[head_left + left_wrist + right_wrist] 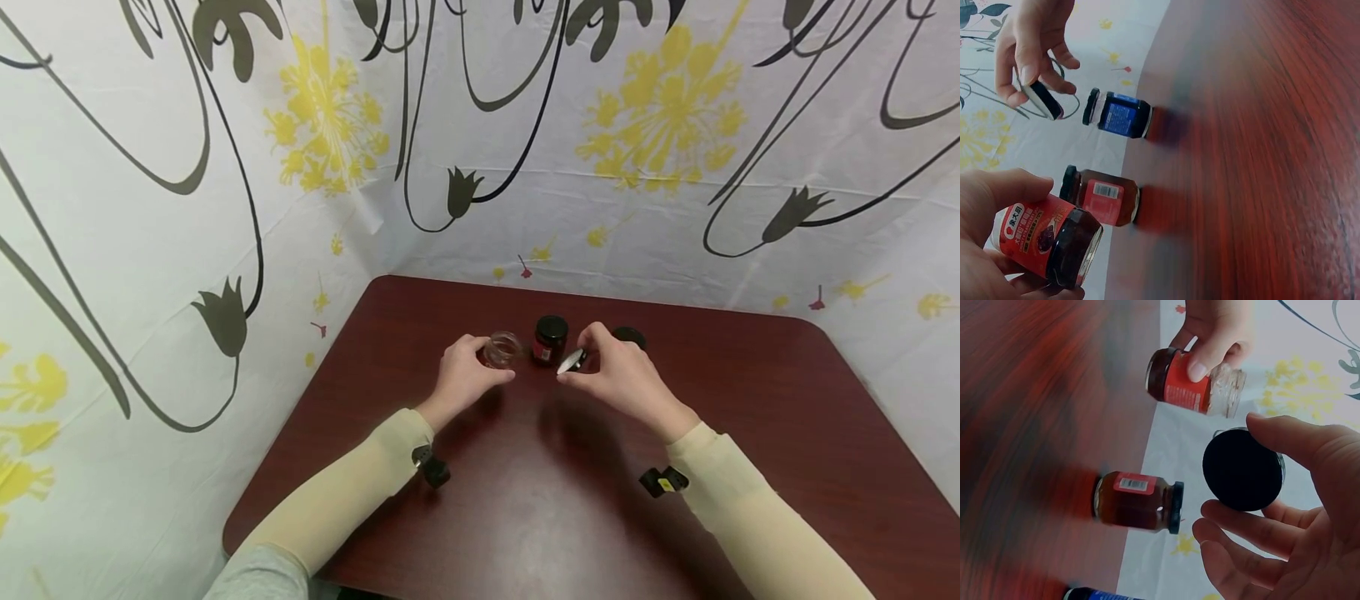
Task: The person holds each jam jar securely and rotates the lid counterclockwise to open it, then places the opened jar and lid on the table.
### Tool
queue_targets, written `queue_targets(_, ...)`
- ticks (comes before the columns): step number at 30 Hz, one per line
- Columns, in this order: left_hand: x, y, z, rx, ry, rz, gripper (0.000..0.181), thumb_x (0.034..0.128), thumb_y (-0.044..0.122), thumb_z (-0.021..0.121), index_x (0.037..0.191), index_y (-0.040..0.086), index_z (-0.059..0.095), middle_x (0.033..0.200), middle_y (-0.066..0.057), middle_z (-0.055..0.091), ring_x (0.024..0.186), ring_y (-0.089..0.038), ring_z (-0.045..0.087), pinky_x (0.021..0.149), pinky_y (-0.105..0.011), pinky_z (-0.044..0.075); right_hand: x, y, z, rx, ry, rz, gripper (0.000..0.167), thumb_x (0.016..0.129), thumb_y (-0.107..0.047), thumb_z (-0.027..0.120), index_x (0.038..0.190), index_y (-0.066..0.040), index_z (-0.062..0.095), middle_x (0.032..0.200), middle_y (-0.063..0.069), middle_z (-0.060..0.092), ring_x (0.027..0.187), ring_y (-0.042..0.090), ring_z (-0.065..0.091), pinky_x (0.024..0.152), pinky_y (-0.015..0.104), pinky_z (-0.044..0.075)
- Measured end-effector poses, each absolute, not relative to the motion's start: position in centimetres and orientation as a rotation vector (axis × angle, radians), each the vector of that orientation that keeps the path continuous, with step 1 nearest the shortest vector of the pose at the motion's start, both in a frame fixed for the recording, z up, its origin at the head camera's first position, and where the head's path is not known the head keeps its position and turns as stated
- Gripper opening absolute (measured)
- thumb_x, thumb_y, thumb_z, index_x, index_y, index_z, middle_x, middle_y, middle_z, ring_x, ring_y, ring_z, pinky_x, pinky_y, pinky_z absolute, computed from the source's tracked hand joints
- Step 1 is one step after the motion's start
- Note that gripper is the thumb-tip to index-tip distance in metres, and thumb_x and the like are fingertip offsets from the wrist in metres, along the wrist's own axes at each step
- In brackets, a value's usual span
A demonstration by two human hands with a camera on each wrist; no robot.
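My left hand (pixel 463 377) grips a lidless glass jar (pixel 1047 240) with a red label, its dark contents at the bottom. In the right wrist view that jar's clear rim faces the wall, and it looks lifted off the table. My right hand (pixel 622 375) pinches a black round lid (pixel 1244 469) by its edge, thumb on one side and fingers on the other. The lid is tilted, with its pale underside facing left in the head view. A gap separates the lid from the jar.
Between the hands and slightly behind them stands a capped red-label jar (pixel 551 340). A blue-label jar (pixel 1122 115) with a dark lid stands beyond my right hand. All are on a dark red wooden table (pixel 480 508), with patterned white cloth (pixel 480 250) behind.
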State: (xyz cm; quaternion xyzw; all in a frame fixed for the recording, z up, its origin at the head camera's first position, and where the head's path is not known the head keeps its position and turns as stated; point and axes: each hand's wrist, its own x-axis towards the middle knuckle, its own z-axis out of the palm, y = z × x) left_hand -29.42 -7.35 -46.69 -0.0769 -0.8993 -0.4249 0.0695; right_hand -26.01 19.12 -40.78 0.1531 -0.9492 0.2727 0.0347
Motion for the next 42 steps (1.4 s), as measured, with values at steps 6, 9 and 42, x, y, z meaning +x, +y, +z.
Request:
queue_targets(6,-29.9,-8.1,-47.1,-0.217,-2.692,-1.290,0.071,0.0711,0.038,0.091,0.130,0.007,0.066,0.112,-0.005,0.063,0.105,-0.025,0.061,0.090,-0.044,0.052,-25.9,19.9,-41.4,0.467,-2.927,0.785,0.056,0.081,-0.054,0.080,0.116,-0.022,0.049,0.093,-0.005,0.065,0.079,0.013,0.061,0.064,0.037,0.048)
queue_targets(9,-30.1,-8.4,-47.3,-0.208,-2.691,-1.288,0.072,0.0709,0.039,0.091,0.131,0.007,0.066,0.114,-0.006,0.064,0.108,-0.027,0.060,0.091,-0.045,0.051,-25.7,20.4,-41.8,0.477,-2.928,0.762,0.057,0.082,-0.052,0.080,0.121,-0.023,0.051,0.098,-0.006,0.065,0.081,0.012,0.061,0.067,0.038,0.048)
queue_targets(42,-32.7,-11.8,-48.8,-0.047,-2.647,-1.439,0.068,0.0719,0.026,0.091,0.131,0.004,0.065,0.117,-0.010,0.064,0.114,-0.030,0.058,0.095,-0.047,0.049,-24.3,27.1,-44.2,0.409,-3.034,0.584,0.063,0.086,-0.037,0.079,0.140,-0.015,0.057,0.081,-0.007,0.065,0.072,0.012,0.059,0.054,0.034,0.043)
